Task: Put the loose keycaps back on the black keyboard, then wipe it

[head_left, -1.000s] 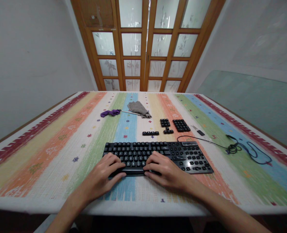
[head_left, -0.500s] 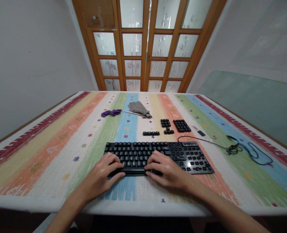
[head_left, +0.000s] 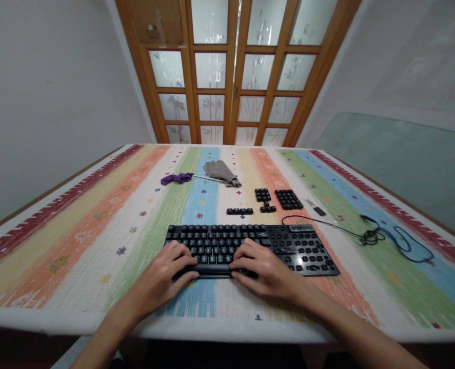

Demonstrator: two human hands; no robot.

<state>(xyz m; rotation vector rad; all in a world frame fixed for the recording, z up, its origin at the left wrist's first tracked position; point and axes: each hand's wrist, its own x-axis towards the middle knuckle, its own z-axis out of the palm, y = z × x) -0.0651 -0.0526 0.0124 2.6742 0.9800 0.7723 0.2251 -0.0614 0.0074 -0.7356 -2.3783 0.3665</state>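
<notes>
A black keyboard lies on the table before me. Its main block still carries keycaps, while the sockets of the right-hand section are bare. Along the front edge runs the long space bar, slightly tilted. My left hand pinches the bar's left end between thumb and fingers. At the other end my right hand does the same, its curled fingers hiding the keys beneath. Behind the keyboard sit loose keycaps: a row, an arrow cluster, a small block and a number-pad block.
A grey cloth, a thin rod and a purple cloth lie farther back. Right of the keycaps is a small black-handled tool. The coiled cable spreads over the right side of the striped tablecloth.
The space bar has tilted slightly, and its top face now looks lighter with a line showing along its front. Both hands stay almost still.
</notes>
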